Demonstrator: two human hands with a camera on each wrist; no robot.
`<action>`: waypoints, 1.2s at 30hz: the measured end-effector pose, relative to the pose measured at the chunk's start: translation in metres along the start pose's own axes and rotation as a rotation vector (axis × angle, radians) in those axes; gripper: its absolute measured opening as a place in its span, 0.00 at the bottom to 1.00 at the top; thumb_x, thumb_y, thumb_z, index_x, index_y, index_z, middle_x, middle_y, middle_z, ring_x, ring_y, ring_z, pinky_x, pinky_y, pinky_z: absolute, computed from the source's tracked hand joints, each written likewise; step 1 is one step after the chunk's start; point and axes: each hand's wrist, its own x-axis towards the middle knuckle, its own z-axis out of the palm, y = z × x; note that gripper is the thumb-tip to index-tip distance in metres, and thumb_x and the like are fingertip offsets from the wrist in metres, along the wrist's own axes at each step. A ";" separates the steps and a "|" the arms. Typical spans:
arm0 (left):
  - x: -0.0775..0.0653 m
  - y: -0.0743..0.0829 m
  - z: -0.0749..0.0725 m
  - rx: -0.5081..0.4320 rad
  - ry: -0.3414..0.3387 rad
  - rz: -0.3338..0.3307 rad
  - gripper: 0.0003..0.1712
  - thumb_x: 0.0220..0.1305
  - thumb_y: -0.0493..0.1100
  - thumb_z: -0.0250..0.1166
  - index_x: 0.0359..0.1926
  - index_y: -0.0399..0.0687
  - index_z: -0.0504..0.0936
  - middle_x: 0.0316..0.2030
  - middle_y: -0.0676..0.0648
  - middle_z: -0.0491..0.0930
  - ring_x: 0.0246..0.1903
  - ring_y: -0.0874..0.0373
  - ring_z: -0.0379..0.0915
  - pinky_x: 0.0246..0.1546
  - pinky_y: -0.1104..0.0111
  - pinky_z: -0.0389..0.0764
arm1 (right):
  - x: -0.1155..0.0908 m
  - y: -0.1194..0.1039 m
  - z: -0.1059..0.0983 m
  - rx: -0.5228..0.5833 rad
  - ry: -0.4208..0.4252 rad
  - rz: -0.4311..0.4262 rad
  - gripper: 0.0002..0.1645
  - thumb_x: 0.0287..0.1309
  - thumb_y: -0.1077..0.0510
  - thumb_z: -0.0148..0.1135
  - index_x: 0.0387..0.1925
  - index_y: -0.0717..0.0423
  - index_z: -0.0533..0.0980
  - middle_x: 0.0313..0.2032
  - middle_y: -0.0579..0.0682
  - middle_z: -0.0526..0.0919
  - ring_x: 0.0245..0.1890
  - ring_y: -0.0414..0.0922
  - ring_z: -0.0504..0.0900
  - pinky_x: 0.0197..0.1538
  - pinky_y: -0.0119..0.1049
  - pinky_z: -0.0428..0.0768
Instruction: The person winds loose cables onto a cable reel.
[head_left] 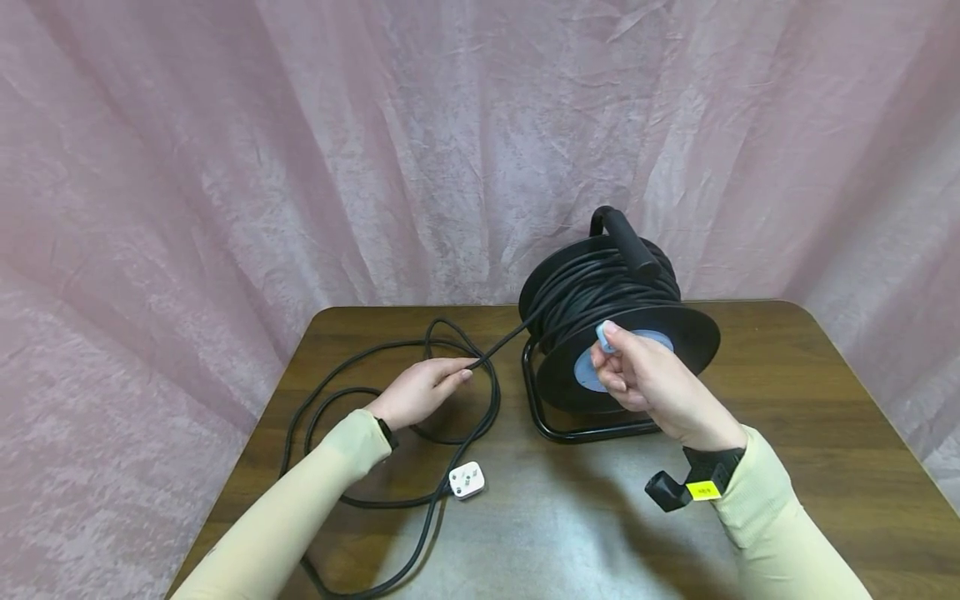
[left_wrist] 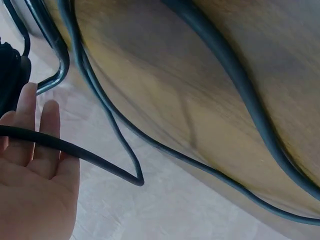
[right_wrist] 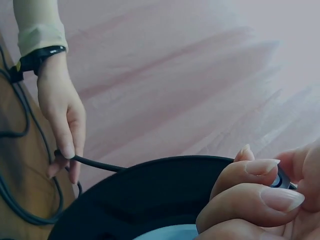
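A black cable reel (head_left: 600,317) stands on the table, wound with several turns of black cable. My right hand (head_left: 645,379) pinches a small light-blue knob (head_left: 606,337) on the reel's near side, the other fingers curled. In the right wrist view those fingers hide most of the knob. Left of the reel, my left hand (head_left: 426,390) holds the black cable (head_left: 504,340) where it runs up to the drum. The left wrist view has this cable (left_wrist: 95,159) crossing fairly straight fingers; the right wrist view puts the thumb against it. A white plug (head_left: 467,480) lies below the left hand.
Loose loops of cable (head_left: 330,357) spread over the left half of the wooden table (head_left: 795,383). The reel has a carry handle (head_left: 632,242) on top and a black tube stand (head_left: 592,434) beneath. A pink curtain (head_left: 450,150) hangs behind the table.
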 end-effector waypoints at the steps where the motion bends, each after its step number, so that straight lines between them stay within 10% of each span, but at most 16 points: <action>1: 0.000 0.000 -0.001 0.005 0.005 0.007 0.25 0.77 0.58 0.50 0.69 0.61 0.72 0.56 0.56 0.80 0.55 0.63 0.74 0.58 0.61 0.74 | -0.001 -0.001 -0.001 0.008 -0.003 -0.008 0.32 0.78 0.42 0.41 0.36 0.70 0.66 0.21 0.47 0.64 0.15 0.41 0.52 0.17 0.36 0.46; 20: 0.002 -0.040 -0.016 0.363 0.105 0.097 0.16 0.76 0.50 0.55 0.59 0.58 0.79 0.59 0.54 0.77 0.62 0.57 0.67 0.61 0.57 0.70 | -0.009 -0.007 -0.017 -0.004 -0.005 -0.067 0.27 0.80 0.45 0.37 0.34 0.63 0.66 0.20 0.47 0.61 0.15 0.44 0.49 0.16 0.39 0.44; 36: -0.011 -0.021 -0.007 0.203 0.222 0.048 0.13 0.73 0.49 0.61 0.54 0.57 0.83 0.53 0.57 0.80 0.59 0.59 0.68 0.60 0.60 0.69 | -0.014 -0.006 -0.031 0.012 -0.006 -0.092 0.25 0.81 0.47 0.36 0.33 0.61 0.67 0.20 0.48 0.59 0.16 0.42 0.49 0.16 0.37 0.42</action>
